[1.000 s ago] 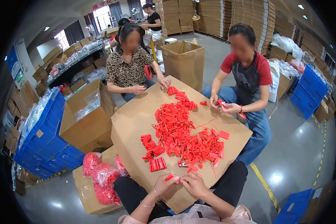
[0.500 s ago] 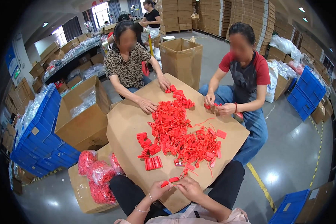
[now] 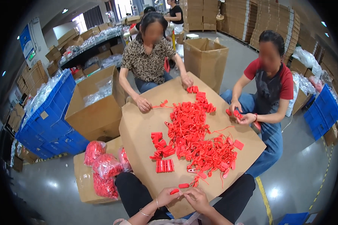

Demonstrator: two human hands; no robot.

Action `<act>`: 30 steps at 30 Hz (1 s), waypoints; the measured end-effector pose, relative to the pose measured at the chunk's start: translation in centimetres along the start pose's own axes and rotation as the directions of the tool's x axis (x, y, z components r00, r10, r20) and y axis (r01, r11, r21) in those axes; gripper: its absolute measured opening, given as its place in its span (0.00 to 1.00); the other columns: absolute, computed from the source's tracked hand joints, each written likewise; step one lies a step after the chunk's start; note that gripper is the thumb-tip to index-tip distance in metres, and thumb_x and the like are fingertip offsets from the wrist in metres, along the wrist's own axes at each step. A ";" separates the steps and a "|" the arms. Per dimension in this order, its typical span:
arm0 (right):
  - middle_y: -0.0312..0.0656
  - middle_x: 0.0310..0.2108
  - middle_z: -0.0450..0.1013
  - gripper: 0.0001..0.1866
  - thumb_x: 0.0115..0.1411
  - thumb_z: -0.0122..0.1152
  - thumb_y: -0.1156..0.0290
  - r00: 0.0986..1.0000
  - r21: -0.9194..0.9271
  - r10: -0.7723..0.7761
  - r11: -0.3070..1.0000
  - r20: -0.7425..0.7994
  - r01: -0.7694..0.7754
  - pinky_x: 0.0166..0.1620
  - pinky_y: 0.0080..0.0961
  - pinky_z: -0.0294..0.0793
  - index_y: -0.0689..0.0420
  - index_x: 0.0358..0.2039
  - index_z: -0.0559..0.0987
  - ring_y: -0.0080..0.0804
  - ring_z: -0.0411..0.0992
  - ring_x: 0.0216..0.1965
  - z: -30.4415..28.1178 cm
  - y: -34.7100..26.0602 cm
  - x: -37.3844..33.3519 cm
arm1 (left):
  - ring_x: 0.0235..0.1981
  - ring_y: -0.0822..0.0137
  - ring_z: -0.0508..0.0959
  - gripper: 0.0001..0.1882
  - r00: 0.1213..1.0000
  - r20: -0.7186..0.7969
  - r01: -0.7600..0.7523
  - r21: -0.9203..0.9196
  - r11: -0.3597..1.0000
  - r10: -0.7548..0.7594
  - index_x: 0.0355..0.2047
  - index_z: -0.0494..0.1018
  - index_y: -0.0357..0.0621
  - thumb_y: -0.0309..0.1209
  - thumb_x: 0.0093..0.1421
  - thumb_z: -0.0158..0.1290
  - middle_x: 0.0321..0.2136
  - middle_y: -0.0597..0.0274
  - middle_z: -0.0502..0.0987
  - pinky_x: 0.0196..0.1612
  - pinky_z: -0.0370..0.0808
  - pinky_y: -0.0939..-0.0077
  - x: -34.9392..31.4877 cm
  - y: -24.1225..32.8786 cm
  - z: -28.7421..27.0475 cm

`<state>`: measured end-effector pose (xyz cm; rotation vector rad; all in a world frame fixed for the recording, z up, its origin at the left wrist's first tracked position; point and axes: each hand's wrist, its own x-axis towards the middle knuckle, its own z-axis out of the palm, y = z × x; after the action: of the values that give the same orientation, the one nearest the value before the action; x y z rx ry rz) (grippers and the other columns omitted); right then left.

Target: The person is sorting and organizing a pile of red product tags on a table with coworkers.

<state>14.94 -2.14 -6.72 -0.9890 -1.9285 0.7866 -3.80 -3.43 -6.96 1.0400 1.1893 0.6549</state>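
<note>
At the near edge of a cardboard sheet (image 3: 139,131), my left hand (image 3: 166,198) is closed on a small oval red plastic piece (image 3: 174,191). My right hand (image 3: 197,199) meets it fingertip to fingertip in a pinch; what it grips is too small to tell. Just beyond my fingers lie a loose red piece (image 3: 183,185) and a short clump of red cord (image 3: 194,182). Farther up spreads a large heap of red corded pieces (image 3: 187,125). Left of the heap sit stacked rows of red pieces (image 3: 165,165).
Two co-workers sit across the sheet: one in a leopard-print top (image 3: 148,56), one in red sleeves (image 3: 268,84) handling red pieces. Bags of red pieces (image 3: 107,165) rest on a carton at my left. Blue crates (image 3: 49,120) and open cardboard boxes (image 3: 204,62) stand around.
The view has shifted, so the scene sits lower and farther right. The leopard-print co-worker's hand has drawn a corded red piece leftward from the heap. My hands stay together, the left still holding its piece.
</note>
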 end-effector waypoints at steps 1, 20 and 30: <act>0.42 0.26 0.72 0.04 0.49 0.60 0.78 0.990 0.145 0.132 0.980 0.043 -0.137 0.34 0.26 0.69 0.61 0.27 0.75 0.34 0.71 0.30 0.2 -0.1 -0.4 | 0.26 0.81 0.69 0.08 0.999 0.018 0.029 0.004 1.000 -0.029 0.33 0.74 0.39 0.31 0.57 0.51 0.23 0.72 0.72 0.32 0.67 0.87 0.1 -0.2 -0.1; 0.37 0.25 0.69 0.05 0.49 0.60 0.78 0.987 0.077 0.162 0.984 -0.022 -0.160 0.23 0.17 0.65 0.59 0.29 0.77 0.22 0.66 0.20 -2.4 -2.7 2.3 | 0.31 0.72 0.74 0.15 0.993 -0.033 -0.119 -0.355 0.927 0.115 0.47 0.63 0.37 0.22 0.58 0.43 0.37 0.56 0.73 0.34 0.71 0.82 0.2 2.0 0.0; 0.37 0.26 0.68 0.05 0.48 0.59 0.71 0.990 -0.216 -0.045 0.974 0.137 0.074 0.27 0.31 0.71 0.53 0.27 0.75 0.36 0.71 0.26 -3.3 -3.3 2.2 | 0.29 0.73 0.74 0.14 0.988 0.021 -0.144 -0.276 0.950 0.156 0.46 0.65 0.33 0.22 0.58 0.46 0.30 0.58 0.75 0.36 0.72 0.81 -1.4 3.1 1.1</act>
<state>15.85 -1.38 -1.65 -1.0263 -2.1862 0.6256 -2.78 -3.68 -3.49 0.9101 0.9564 0.8858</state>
